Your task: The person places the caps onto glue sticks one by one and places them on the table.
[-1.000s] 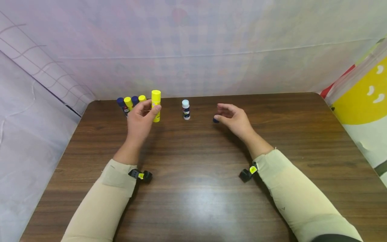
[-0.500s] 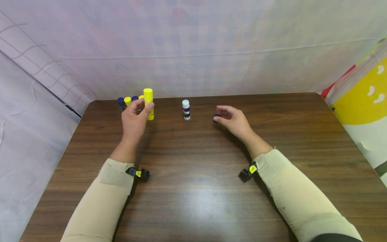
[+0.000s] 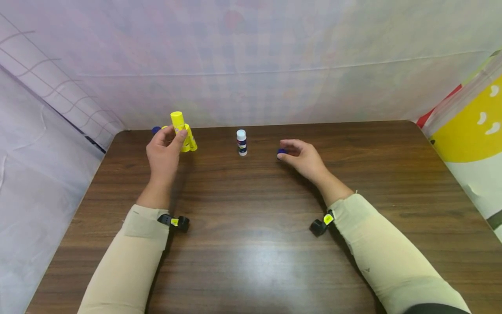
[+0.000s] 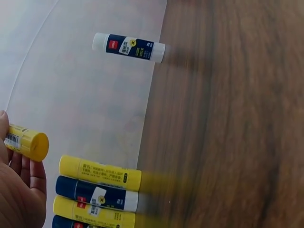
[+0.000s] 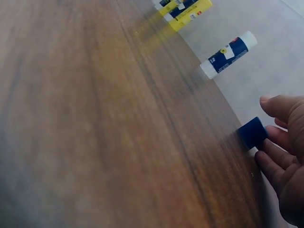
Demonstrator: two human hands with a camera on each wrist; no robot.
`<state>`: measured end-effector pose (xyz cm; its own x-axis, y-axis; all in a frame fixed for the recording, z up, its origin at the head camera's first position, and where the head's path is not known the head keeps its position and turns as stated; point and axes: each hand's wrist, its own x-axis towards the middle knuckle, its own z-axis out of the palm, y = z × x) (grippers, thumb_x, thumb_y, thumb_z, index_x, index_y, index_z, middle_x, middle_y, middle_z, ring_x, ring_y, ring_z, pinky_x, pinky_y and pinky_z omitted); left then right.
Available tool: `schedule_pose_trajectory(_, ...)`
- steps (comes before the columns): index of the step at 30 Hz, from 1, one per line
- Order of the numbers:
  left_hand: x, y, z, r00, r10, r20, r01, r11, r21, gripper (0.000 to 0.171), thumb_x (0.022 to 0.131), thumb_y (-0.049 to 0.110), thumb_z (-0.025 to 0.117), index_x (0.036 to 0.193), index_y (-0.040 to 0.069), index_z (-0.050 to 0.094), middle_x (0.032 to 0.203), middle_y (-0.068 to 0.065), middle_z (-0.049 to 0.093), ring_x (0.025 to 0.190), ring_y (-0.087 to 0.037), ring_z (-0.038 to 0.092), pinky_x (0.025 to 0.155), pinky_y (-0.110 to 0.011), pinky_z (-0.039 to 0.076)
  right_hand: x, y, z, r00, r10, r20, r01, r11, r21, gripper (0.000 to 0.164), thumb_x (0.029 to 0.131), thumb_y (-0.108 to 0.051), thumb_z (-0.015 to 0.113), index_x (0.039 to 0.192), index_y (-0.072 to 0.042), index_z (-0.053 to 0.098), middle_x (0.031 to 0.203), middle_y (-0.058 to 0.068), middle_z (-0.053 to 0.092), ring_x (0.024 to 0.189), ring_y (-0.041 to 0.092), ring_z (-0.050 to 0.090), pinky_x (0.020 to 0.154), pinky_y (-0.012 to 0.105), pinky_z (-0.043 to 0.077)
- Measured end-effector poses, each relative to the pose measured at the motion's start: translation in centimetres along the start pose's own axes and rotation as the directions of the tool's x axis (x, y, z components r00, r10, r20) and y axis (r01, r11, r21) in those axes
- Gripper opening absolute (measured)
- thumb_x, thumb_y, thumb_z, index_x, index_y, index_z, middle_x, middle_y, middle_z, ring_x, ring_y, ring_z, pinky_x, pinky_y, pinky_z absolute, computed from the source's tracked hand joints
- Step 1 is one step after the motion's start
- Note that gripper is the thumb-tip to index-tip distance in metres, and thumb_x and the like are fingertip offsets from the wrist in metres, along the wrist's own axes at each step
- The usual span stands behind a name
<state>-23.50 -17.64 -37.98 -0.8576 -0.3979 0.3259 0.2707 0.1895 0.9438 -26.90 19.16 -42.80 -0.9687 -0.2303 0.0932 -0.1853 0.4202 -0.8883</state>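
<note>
My left hand [image 3: 160, 155] grips a yellow glue stick [image 3: 177, 118] between thumb and fingers. In the left wrist view that glue stick [image 4: 34, 145] is raised beside a row of standing glue sticks, yellow and dark blue by turns; its nearest is a yellow one [image 4: 99, 172]. In the middle stands a dark blue glue stick [image 3: 242, 143] with a white top. My right hand [image 3: 310, 161] is around a small dark blue cap [image 3: 281, 152] on the table. In the right wrist view the thumb is apart from the cap [image 5: 252, 133], and fingers lie close behind it.
The brown wooden table [image 3: 251, 218] ends at a pale curtain [image 3: 251, 65] along its back edge. More curtain hangs at the left. At the right is a panel with a yellow print [image 3: 470, 122].
My left hand has moved left with the yellow glue stick, over to the row, and now covers more of it. The right hand has stayed by the cap, hardly moving.
</note>
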Motion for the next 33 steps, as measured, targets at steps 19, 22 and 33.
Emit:
schedule_pose_trajectory(19, 1.2, -0.4, -1.7, 0.989, -0.066, -0.136, 0.061, 0.997, -0.037, 0.028, 0.092, 0.02, 0.082, 0.114, 0.006, 0.073, 0.097, 0.009, 0.069, 0.09, -0.009, 0.064, 0.08, -0.021, 0.054, -0.1, 0.2, 0.2, 1.0, 0.001, 0.023, 0.002, 0.996, -0.093, 0.044, 0.095, -0.014, 0.078, 0.135, -0.001, 0.066, 0.136, 0.02, 0.066, 0.122, 0.037, 0.068, 0.103, 0.046, 0.056)
schedule_pose_trajectory(22, 1.6, -0.6, -2.0, 0.986, -0.06, -0.157, 0.053, 0.997, -0.048, 0.023, 0.091, 0.018, 0.082, 0.11, 0.008, 0.073, 0.095, 0.01, 0.069, 0.089, -0.009, 0.063, 0.08, -0.022, 0.053, 0.0, 0.3, 0.2, 1.0, 0.002, 0.022, 0.0, 0.995, -0.1, 0.044, 0.094, -0.014, 0.078, 0.135, -0.001, 0.066, 0.136, 0.02, 0.066, 0.122, 0.037, 0.068, 0.103, 0.046, 0.056)
schedule_pose_trajectory(33, 2.9, -1.7, -3.3, 0.968, -0.083, -0.236, 0.047, 0.987, -0.156, 0.019, 0.088, 0.008, 0.082, 0.093, 0.02, 0.068, 0.091, 0.005, 0.068, 0.085, -0.01, 0.062, 0.076, -0.02, 0.052, 0.2, 0.6, 0.2, 1.0, 0.012, 0.015, -0.01, 0.993, -0.121, 0.042, 0.095, -0.012, 0.077, 0.134, -0.001, 0.066, 0.138, 0.02, 0.065, 0.123, 0.038, 0.067, 0.104, 0.047, 0.055)
